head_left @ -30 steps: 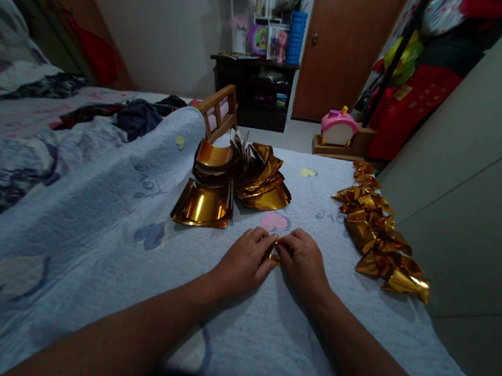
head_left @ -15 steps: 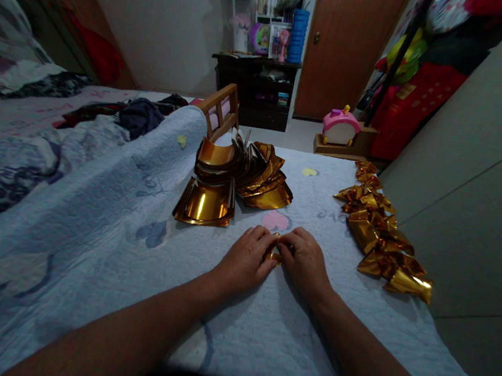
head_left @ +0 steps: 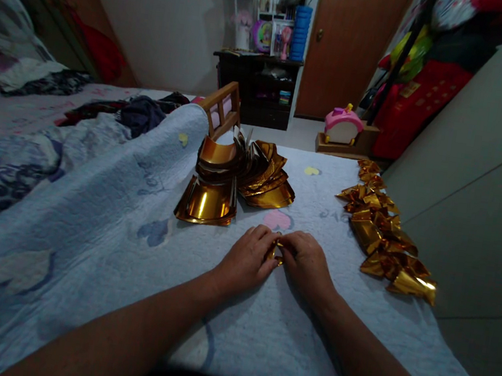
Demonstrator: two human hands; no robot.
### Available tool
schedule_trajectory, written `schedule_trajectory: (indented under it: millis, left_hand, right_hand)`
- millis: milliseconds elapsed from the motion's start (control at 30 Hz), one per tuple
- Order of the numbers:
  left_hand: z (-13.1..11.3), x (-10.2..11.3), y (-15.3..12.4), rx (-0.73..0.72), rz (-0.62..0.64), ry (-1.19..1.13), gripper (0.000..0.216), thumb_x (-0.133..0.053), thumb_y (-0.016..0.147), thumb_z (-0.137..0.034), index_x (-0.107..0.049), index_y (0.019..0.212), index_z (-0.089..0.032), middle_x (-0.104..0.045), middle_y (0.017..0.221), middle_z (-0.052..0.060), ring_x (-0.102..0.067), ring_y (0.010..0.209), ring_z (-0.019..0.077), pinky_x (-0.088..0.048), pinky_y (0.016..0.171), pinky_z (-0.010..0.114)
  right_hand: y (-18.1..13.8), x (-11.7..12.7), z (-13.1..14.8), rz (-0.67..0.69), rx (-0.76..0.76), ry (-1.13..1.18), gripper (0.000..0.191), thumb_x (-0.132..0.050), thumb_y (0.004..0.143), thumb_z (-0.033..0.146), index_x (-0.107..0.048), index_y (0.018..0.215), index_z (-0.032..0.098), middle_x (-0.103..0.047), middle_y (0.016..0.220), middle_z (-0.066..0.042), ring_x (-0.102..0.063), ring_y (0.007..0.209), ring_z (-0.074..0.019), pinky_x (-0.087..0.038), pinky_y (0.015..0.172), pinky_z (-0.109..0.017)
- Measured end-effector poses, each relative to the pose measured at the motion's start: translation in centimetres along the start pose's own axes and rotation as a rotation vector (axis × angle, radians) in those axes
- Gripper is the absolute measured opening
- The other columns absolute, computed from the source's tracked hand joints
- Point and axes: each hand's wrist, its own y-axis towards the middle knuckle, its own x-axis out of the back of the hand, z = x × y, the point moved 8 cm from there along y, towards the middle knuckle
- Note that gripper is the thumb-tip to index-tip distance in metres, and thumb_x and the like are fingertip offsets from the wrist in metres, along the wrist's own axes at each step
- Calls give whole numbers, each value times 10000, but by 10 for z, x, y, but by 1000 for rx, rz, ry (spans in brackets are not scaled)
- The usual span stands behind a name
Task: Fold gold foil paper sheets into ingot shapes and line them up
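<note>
My left hand [head_left: 248, 256] and my right hand [head_left: 307, 263] meet over the quilt, both closed on one small piece of gold foil paper [head_left: 278, 254]. Most of that piece is hidden by my fingers; a shiny strip shows between the thumbs. Ahead and to the left lies a stack of curved gold foil sheets [head_left: 209, 201], with more fanned-out foil sheets [head_left: 269, 190] beside it. Along the right edge runs a row of folded gold foil pieces [head_left: 381, 237], puffed in the middle with pointed ends.
The light blue quilt [head_left: 123, 301] covers the surface and rises in a ridge at left. A small wooden frame [head_left: 222, 109] stands behind the stack. Beyond are a dark cabinet [head_left: 263, 99], a pink toy case [head_left: 343, 128] and a door [head_left: 346, 46]. A pale panel [head_left: 489, 184] borders the right side.
The right fingers have shifted slightly at the gold foil piece, and less of its strip shows now. Both hands stay in place; the view has tilted a little.
</note>
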Motion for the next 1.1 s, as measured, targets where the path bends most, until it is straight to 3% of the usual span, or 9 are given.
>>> schedule_trajectory:
  millis: [200, 1100]
  left_hand:
    - [1, -1, 0, 6, 3, 0, 375, -633, 879, -178, -562, 1244, -216, -562, 1150, 73, -525, 1114, 256, -473, 1001, 427]
    - [-9, -1, -4, -63, -6, 120, 238, -612, 917, -172, -688, 1139, -213, -625, 1150, 80, -558, 1075, 248, -502, 962, 423]
  right_hand:
    - [0, 3, -4, -10, -92, 39, 164, -579, 828, 54, -629, 890, 197, -650, 819, -33, -550, 791, -200, -394, 719, -296]
    - [2, 7, -9, 40, -59, 76, 214, -584, 824, 73, -639, 989, 197, -674, 847, -29, -585, 789, -183, -436, 736, -288]
